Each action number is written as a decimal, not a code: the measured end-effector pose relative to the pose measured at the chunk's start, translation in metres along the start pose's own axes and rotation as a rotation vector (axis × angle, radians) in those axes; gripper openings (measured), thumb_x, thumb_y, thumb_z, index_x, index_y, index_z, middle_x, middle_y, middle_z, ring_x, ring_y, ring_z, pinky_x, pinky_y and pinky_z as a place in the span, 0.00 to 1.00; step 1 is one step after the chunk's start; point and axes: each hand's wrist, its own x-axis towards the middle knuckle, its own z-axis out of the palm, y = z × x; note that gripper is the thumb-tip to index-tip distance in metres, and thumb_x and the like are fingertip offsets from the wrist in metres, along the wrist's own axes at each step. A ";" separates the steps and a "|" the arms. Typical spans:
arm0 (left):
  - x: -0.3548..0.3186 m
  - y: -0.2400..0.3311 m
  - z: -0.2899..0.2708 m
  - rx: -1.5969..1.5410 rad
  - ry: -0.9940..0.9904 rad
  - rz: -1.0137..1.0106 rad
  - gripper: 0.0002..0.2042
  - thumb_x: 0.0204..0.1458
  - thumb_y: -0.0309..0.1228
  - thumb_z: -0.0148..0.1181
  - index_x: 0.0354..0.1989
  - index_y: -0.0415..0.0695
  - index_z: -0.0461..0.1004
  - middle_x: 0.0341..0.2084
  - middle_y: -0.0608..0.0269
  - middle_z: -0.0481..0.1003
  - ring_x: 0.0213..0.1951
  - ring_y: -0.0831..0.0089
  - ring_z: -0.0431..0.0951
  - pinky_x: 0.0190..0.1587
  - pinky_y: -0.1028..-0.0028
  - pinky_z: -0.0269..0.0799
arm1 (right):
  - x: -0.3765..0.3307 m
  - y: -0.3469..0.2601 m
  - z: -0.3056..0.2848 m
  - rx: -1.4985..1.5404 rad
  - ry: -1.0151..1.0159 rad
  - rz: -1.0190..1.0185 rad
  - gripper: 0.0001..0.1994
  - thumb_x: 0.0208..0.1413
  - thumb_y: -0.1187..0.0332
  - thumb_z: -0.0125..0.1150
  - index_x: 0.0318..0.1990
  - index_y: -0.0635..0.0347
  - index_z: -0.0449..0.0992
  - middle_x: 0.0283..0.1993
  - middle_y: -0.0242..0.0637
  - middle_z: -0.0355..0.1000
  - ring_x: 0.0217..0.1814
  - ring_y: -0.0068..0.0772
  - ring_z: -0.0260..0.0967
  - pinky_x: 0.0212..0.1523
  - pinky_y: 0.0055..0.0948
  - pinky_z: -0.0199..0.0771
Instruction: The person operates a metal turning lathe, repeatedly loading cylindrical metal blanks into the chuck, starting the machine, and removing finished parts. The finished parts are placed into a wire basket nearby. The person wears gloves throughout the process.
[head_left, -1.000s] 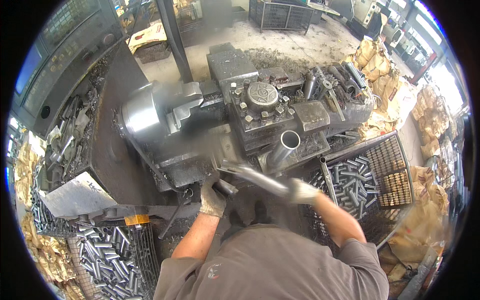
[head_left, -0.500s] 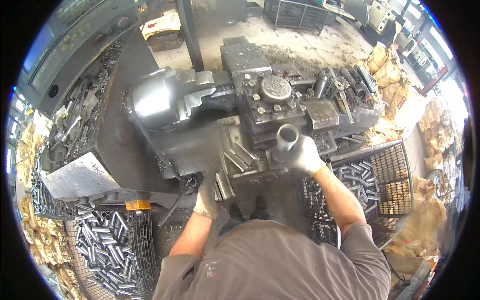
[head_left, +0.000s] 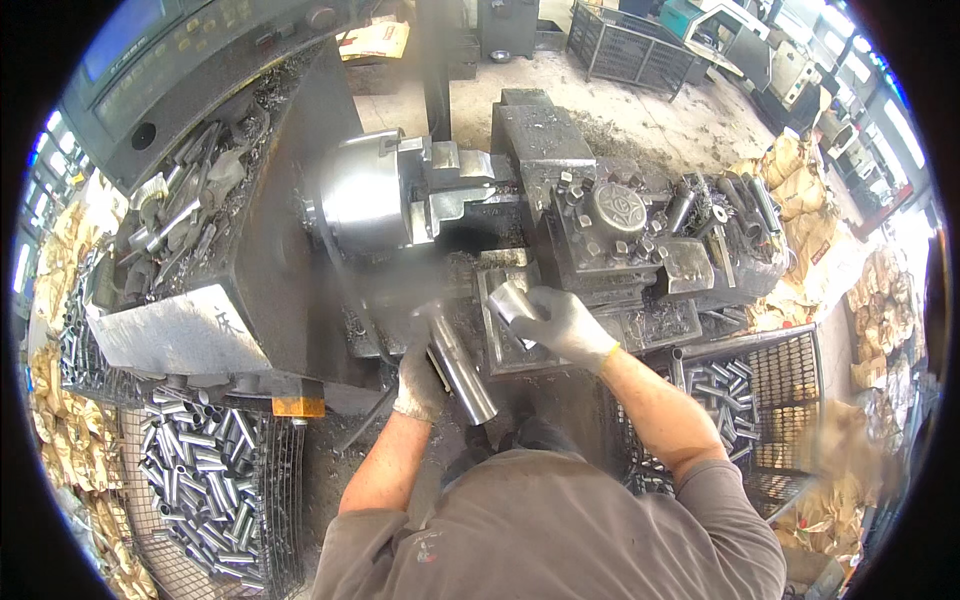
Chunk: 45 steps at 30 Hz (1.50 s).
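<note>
The left hand [head_left: 420, 372] is closed around 1 steel tube [head_left: 462, 362] below the lathe chuck [head_left: 362, 205], and the right hand [head_left: 562, 325] grips a shorter tube piece [head_left: 508, 300] over the tray [head_left: 500, 352]. For a good exchange, I think each piece must stay firmly held and clear of the tool post [head_left: 612, 225].

2 gloved hands [head_left: 420, 368], 2 held tubes [head_left: 462, 362], 1 chuck [head_left: 358, 205].

Metal workshop, lathe chuck [head_left: 362, 205], crates of steel tubes [head_left: 205, 470]
</note>
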 end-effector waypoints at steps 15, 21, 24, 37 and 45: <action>0.022 0.034 -0.017 0.373 -0.032 0.491 0.24 0.63 0.46 0.68 0.59 0.40 0.77 0.55 0.57 0.81 0.59 0.62 0.80 0.67 0.56 0.72 | 0.154 -0.106 -0.177 -1.331 0.159 -0.427 0.30 0.46 0.64 0.75 0.58 0.62 0.76 0.41 0.45 0.84 0.40 0.43 0.86 0.41 0.42 0.86; -0.035 -0.041 -0.137 0.189 0.425 0.321 0.16 0.65 0.37 0.66 0.56 0.41 0.78 0.47 0.56 0.82 0.50 0.58 0.84 0.58 0.55 0.80 | 0.240 -0.046 -0.155 -1.139 -0.286 -0.263 0.26 0.38 0.58 0.77 0.48 0.57 0.85 0.43 0.50 0.85 0.46 0.49 0.86 0.48 0.44 0.86; -0.061 -0.044 -0.168 0.176 0.541 0.270 0.16 0.66 0.38 0.63 0.56 0.42 0.78 0.48 0.54 0.82 0.47 0.57 0.85 0.55 0.54 0.81 | 0.259 -0.013 -0.147 -0.887 -0.392 -0.207 0.32 0.37 0.53 0.77 0.51 0.63 0.83 0.45 0.55 0.84 0.49 0.53 0.84 0.51 0.45 0.84; -0.119 0.047 -0.232 -0.292 0.587 0.460 0.23 0.70 0.59 0.48 0.29 0.57 0.69 0.22 0.76 0.70 0.25 0.74 0.69 0.31 0.70 0.67 | 0.275 -0.027 -0.130 -0.792 -0.371 -0.230 0.27 0.39 0.56 0.77 0.45 0.67 0.84 0.39 0.51 0.85 0.42 0.45 0.85 0.42 0.44 0.84; -0.100 0.041 -0.262 0.406 1.110 0.620 0.21 0.71 0.50 0.54 0.54 0.43 0.77 0.36 0.66 0.78 0.31 0.75 0.76 0.31 0.71 0.75 | 0.235 -0.058 -0.133 -0.743 -0.237 -0.137 0.37 0.44 0.58 0.75 0.64 0.62 0.76 0.54 0.57 0.82 0.55 0.52 0.82 0.53 0.44 0.83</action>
